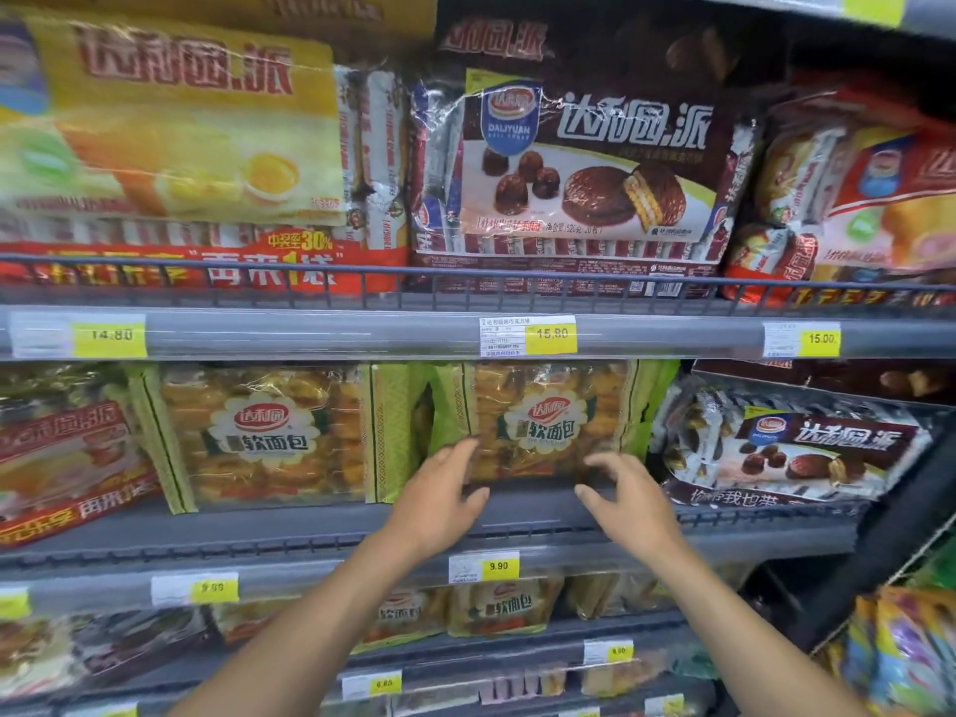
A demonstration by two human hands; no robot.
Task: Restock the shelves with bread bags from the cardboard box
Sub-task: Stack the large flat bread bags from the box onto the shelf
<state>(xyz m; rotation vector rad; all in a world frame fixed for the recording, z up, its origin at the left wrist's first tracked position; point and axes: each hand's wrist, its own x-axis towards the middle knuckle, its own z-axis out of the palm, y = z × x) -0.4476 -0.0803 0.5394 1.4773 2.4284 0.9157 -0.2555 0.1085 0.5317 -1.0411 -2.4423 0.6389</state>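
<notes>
Bread bag (548,421) stands upright on the middle shelf (310,525), set back from the front edge. Its label faces out and its long axis runs along that edge. Both hands reach toward its bottom. The left hand (439,489) is at the lower left corner and the right hand (628,501) at the lower right, about equally near, with the bag straight ahead and slightly above them. Their fingers (610,465) are spread and only loosely bent, closed round nothing. They overlap the bag's lower edge, but I cannot tell whether they touch it. The bag looks already placed, so the next move is likely a push straight back or a small squaring. A second bag (264,437) stands just beside it on the left, and pie packs (791,452) lie on the right. The box is out of view.
</notes>
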